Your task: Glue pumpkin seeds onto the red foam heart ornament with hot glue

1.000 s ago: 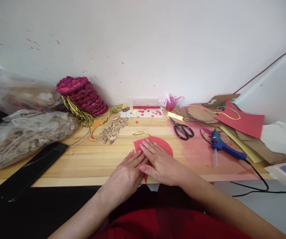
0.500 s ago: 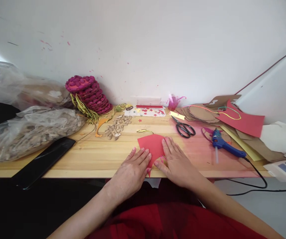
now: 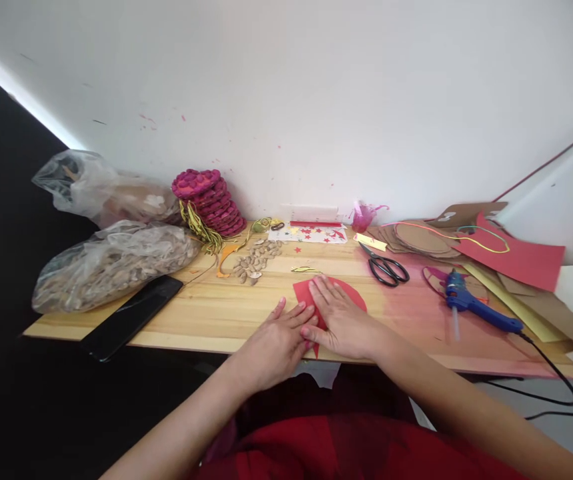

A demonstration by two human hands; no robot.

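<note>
Red paper (image 3: 353, 294): near your worktop's (image 3: 206, 320) front edge; likely light, bendable, easily creased; best held by its rounded rim.
Left hand (image 3: 275, 343): your fingers lie flat, gripping nothing.
Right hand (image 3: 344, 325): fingers flat on the paper.

Black scissors (image 3: 375, 256) lie between a blue glue gun (image 3: 484, 311) and a magenta stack (image 3: 215, 201).

Red paper sheet (image 3: 354, 294), rounded along its right side, partly covered. It lies near the wooden surface's (image 3: 201, 310) front edge.
</note>
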